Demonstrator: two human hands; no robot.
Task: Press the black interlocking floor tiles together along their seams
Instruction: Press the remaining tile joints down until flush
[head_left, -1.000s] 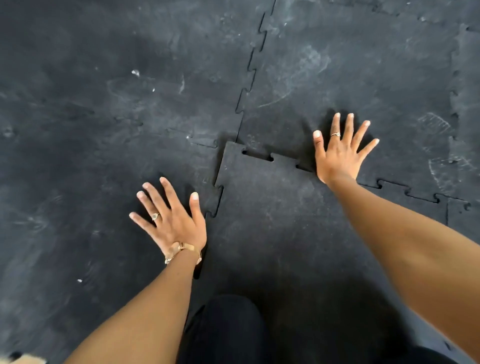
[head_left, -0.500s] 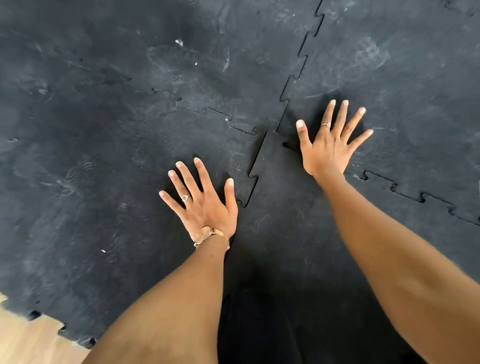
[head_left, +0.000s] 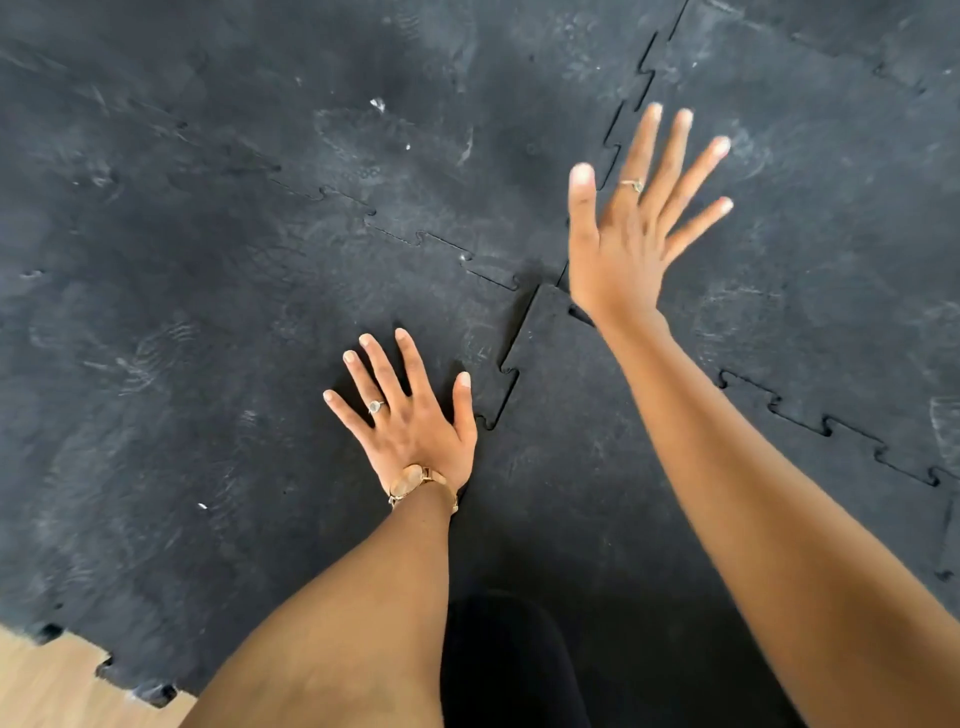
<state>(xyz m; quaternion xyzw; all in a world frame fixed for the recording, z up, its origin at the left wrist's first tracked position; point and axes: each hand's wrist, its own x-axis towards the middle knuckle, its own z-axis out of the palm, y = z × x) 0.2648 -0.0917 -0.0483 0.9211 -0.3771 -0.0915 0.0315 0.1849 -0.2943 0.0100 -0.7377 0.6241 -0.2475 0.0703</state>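
Note:
Black interlocking floor tiles cover the floor. The near tile (head_left: 582, 457) has its far left corner raised, with open gaps along its left seam (head_left: 506, 384) and its far seam (head_left: 810, 415). My left hand (head_left: 410, 421) lies flat, fingers spread, on the left tile (head_left: 218, 395), its thumb next to the left seam. My right hand (head_left: 631, 228) is lifted off the floor, fingers spread and blurred, above the junction where the tiles' corners meet. Neither hand holds anything.
Bare wooden floor (head_left: 47, 686) shows at the bottom left past the tiles' toothed edge. My dark-clothed knee (head_left: 509, 665) rests on the near tile. The tiles carry dusty scuff marks, and a seam (head_left: 631, 98) runs away toward the top.
My right hand has lifted off the far seam of the near tile and now hovers higher in the frame. My left hand stays flat on the left tile. The view shifted left.

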